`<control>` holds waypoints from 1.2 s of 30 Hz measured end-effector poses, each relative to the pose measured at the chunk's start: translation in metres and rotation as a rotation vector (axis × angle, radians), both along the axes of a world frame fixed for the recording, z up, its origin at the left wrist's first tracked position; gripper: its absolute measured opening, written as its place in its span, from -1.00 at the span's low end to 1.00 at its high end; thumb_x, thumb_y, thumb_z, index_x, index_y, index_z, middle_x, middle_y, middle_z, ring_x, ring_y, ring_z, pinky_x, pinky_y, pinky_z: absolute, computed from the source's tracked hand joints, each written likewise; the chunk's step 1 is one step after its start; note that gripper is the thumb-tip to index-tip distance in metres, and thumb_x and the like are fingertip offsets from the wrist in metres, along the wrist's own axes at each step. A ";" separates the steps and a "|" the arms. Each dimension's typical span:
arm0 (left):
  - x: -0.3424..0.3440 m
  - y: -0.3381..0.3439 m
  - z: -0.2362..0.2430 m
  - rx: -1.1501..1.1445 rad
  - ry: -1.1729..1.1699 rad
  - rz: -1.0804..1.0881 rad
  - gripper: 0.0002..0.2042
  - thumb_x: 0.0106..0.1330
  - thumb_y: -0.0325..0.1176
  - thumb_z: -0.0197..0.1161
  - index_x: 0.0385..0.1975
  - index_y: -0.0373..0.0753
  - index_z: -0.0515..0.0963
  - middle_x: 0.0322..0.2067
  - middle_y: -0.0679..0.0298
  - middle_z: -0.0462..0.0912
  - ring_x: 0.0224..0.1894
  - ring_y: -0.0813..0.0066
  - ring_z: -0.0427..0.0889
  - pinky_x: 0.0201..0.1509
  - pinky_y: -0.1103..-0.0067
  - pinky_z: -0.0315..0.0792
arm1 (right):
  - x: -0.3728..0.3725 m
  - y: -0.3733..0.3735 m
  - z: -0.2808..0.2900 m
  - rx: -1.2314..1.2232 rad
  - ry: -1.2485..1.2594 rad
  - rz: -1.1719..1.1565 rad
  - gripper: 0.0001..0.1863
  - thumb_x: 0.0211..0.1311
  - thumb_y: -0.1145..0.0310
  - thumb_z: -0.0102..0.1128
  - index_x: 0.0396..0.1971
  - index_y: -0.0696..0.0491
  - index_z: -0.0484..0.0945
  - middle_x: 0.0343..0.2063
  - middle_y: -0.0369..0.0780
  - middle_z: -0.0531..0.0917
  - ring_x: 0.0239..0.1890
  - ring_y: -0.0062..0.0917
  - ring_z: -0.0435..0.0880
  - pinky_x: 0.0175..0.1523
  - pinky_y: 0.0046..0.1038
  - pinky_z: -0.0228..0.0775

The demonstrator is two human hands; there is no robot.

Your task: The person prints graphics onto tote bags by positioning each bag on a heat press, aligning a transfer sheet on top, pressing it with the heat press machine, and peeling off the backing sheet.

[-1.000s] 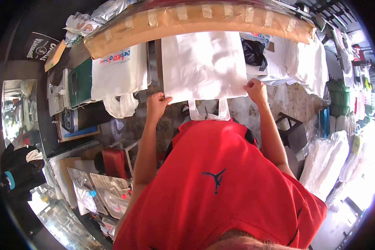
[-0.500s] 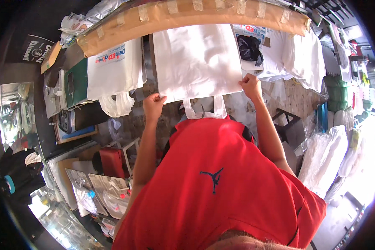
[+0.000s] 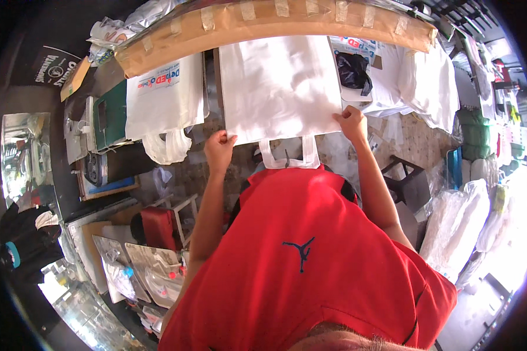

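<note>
A plain white fabric tote bag (image 3: pixel 281 88) lies flat in front of me on a board, its opening edge toward me. Its two-ended strap handle (image 3: pixel 290 162) hangs down over the near edge, close to my red shirt. My left hand (image 3: pixel 219 151) pinches the bag's near left corner between thumb and fingers. At the near right corner my right hand (image 3: pixel 352 124) grips the edge the same way. The cloth between them is stretched fairly smooth, with slight ripples. The bag's far end disappears behind a long brown padded bar.
The brown taped bar (image 3: pixel 275 22) spans the far side above the boards. Printed white bags (image 3: pixel 164 96) lie on a board to the left. On the right are a black plastic bag (image 3: pixel 353 73) and white cloth pieces (image 3: pixel 427 82). A black stool (image 3: pixel 405 181) stands on the floor.
Both hands keep their hold on the bag's corners, with only a slight shift. The whole view has moved a little; the bag stays in place.
</note>
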State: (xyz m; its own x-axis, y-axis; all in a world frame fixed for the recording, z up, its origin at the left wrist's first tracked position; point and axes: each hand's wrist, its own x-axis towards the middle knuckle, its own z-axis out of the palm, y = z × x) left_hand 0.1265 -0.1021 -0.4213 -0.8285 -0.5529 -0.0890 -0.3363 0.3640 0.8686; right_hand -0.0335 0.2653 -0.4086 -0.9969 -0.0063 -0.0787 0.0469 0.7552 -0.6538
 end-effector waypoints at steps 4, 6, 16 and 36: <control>0.000 0.003 -0.001 0.032 -0.029 0.051 -0.66 0.05 -0.50 0.48 -0.18 -0.41 0.55 -0.51 0.18 0.69 -0.51 0.52 0.65 -0.46 0.59 0.51 | 0.001 0.000 -0.001 0.000 -0.013 -0.029 -0.65 -0.15 0.23 0.50 -0.65 0.15 0.52 -0.66 -0.12 0.60 -0.57 -0.32 0.59 -0.36 -0.31 0.44; 0.001 0.002 -0.002 0.119 -0.018 0.066 -0.62 0.05 -0.54 0.47 -0.14 -0.43 0.50 -0.50 0.16 0.67 -0.49 0.50 0.65 -0.49 0.58 0.58 | 0.003 -0.002 0.002 -0.032 0.009 -0.028 -0.66 -0.14 0.25 0.50 -0.65 0.15 0.52 -0.66 -0.13 0.60 -0.58 -0.35 0.59 -0.36 -0.33 0.44; 0.000 0.001 -0.005 0.194 -0.009 0.067 -0.73 0.09 -0.58 0.42 -0.22 -0.45 0.54 -0.46 0.13 0.67 -0.45 0.52 0.64 -0.46 0.59 0.65 | 0.006 -0.003 0.000 -0.068 -0.018 -0.053 -0.66 -0.14 0.29 0.52 -0.64 0.15 0.50 -0.67 -0.15 0.59 -0.59 -0.40 0.57 -0.38 -0.35 0.42; -0.036 0.015 0.021 -0.568 0.158 -0.221 -0.60 -0.05 -0.44 0.45 -0.16 -0.25 0.52 -0.12 0.07 0.56 0.00 0.09 0.51 0.07 0.31 0.41 | 0.006 -0.005 -0.004 -0.082 0.002 -0.072 -0.67 -0.17 0.30 0.50 -0.63 0.15 0.49 -0.67 -0.15 0.57 -0.58 -0.33 0.57 -0.37 -0.32 0.42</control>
